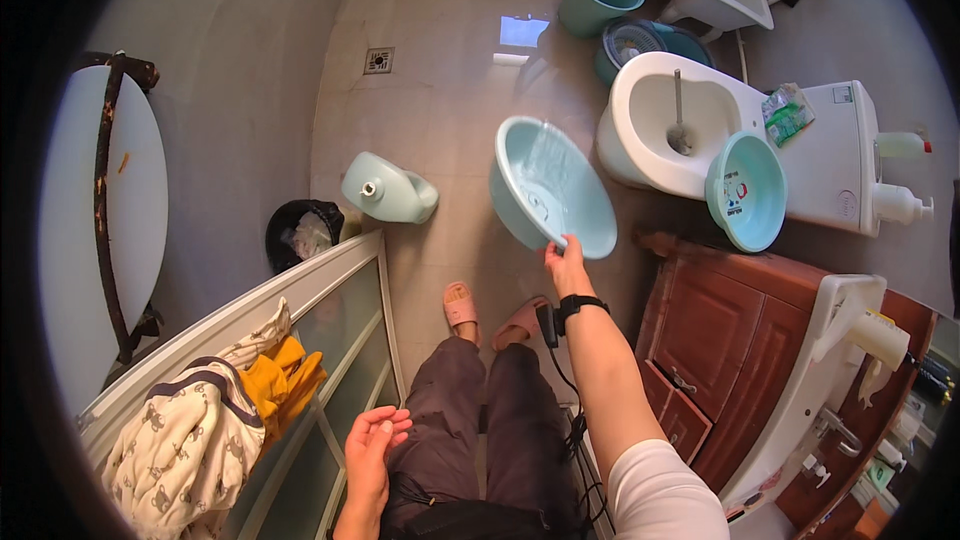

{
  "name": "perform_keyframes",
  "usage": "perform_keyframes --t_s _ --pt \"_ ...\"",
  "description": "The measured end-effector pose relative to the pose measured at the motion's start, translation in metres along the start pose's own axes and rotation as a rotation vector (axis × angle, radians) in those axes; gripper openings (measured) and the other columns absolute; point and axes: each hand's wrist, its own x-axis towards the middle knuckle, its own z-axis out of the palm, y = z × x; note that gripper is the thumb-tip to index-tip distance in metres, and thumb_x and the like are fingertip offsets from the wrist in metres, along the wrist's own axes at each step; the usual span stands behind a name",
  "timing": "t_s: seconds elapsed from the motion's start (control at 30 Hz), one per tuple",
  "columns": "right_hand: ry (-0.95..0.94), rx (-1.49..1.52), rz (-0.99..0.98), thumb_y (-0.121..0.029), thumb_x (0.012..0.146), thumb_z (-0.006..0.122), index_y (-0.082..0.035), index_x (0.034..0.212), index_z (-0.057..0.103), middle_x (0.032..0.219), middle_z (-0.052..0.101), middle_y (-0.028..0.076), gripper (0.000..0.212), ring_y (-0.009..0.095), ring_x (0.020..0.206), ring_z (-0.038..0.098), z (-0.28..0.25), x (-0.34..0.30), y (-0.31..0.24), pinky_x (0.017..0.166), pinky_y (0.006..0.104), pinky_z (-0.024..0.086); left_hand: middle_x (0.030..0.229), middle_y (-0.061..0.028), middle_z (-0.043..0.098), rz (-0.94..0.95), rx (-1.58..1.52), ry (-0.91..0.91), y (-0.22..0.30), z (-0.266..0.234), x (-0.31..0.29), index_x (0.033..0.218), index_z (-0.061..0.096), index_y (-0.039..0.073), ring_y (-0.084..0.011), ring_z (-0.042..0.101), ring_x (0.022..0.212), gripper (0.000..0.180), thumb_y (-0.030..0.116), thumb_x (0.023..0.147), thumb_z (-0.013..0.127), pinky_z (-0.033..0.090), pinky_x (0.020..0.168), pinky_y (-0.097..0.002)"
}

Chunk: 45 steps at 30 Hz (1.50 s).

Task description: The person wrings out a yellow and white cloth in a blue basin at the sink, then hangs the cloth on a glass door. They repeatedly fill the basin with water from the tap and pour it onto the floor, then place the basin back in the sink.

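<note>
My right hand [566,258] grips the near rim of a large light-blue plastic basin [590,210], which is tilted above the tiled floor. A pale, glassy streak runs down inside the basin from its far rim; I cannot tell whether it is water or glare. My left hand [377,440] is beside my left thigh, empty, with its fingers loosely bent and apart. To the right of the basin is a white toilet [640,155] with a brush [679,120] standing in its bowl. A smaller turquoise basin [765,195] leans on the toilet's near side.
A pale green jug-like container [385,188] and a black bin [285,252] stand on the left. Clothes [185,430] hang over a white-framed door [330,285]. Buckets [600,2] stand at the back. A red-brown cabinet [710,325] is at the right.
</note>
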Motion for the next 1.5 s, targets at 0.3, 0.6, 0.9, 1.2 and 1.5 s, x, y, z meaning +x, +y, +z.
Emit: perform_keyframes --t_s 0.3,0.6,0.9,1.2,1.5 --pt "-0.349 -0.489 -0.134 -0.006 0.077 0.058 -0.004 0.101 0.051 0.086 0.058 0.006 0.024 0.017 0.072 0.057 0.008 -0.079 0.001 0.056 0.0284 0.049 0.105 -0.0145 0.061 0.011 -0.022 -0.055 -0.002 0.009 -0.005 0.109 0.053 -0.001 -0.0182 0.061 0.093 0.020 0.009 0.092 0.049 0.049 0.081 -0.0253" --pt "-0.358 -0.555 -0.131 -0.008 0.073 0.061 0.002 0.113 0.045 0.096 0.054 0.012 0.044 0.025 0.082 0.057 -0.093 -0.115 -0.015 0.061 0.0366 0.051 0.106 -0.0140 0.061 0.027 -0.006 -0.094 0.006 0.021 -0.011 0.110 0.053 -0.001 -0.0176 0.061 0.094 0.021 0.007 0.092 0.047 0.048 0.080 -0.0250" --pt "-0.123 -0.817 0.011 -0.004 0.074 0.058 -0.005 0.107 0.047 0.086 0.053 0.006 0.035 0.019 0.071 0.055 -0.228 -0.148 -0.049 0.051 0.0320 0.046 0.107 -0.0130 0.061 0.006 -0.007 -0.121 0.011 0.028 -0.009 0.110 0.053 0.000 -0.0169 0.060 0.095 0.021 0.008 0.092 0.047 0.048 0.081 -0.0252" --pt "0.146 -0.551 -0.102 -0.006 0.074 0.059 -0.008 0.103 0.051 0.089 0.055 0.007 0.030 0.021 0.078 0.056 -0.185 -0.141 -0.028 0.058 0.0301 0.048 0.107 -0.0134 0.061 0.004 -0.013 -0.121 0.018 0.023 -0.001 0.110 0.052 0.000 -0.0172 0.060 0.095 0.020 0.007 0.092 0.047 0.048 0.080 -0.0253" --pt "-0.082 -0.065 -0.084 -0.008 0.077 0.059 -0.004 0.118 0.043 0.112 0.051 0.015 0.044 0.031 0.095 0.052 0.086 -0.014 0.006 0.071 0.0408 0.051 0.105 -0.0143 0.061 -0.042 -0.046 -0.031 0.001 0.003 0.007 0.110 0.052 -0.001 -0.0175 0.061 0.094 0.021 0.007 0.092 0.047 0.048 0.080 -0.0250"
